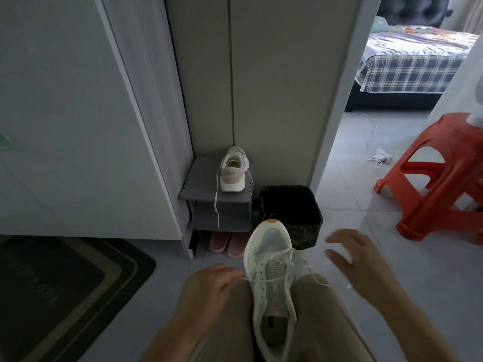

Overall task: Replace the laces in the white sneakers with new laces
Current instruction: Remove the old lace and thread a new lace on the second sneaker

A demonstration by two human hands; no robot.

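A white sneaker (271, 280) lies between my knees, toe pointing away, with a white lace (283, 259) loosely threaded through its upper eyelets. My left hand (211, 283) pinches one lace end at the shoe's left side. My right hand (350, 252) hovers to the right of the shoe, fingers spread and blurred, holding nothing. A second white sneaker (233, 169) with a pink heel stands on a grey shoe rack (201, 178), its lace (216, 205) hanging down over the rack's front.
A black lined bin (292, 207) stands just beyond the shoe's toe. Pink slippers (227, 242) sit under the rack. A red plastic stool (441, 176) is at the right, a dark mat (60, 288) at the left, and a bed through the doorway.
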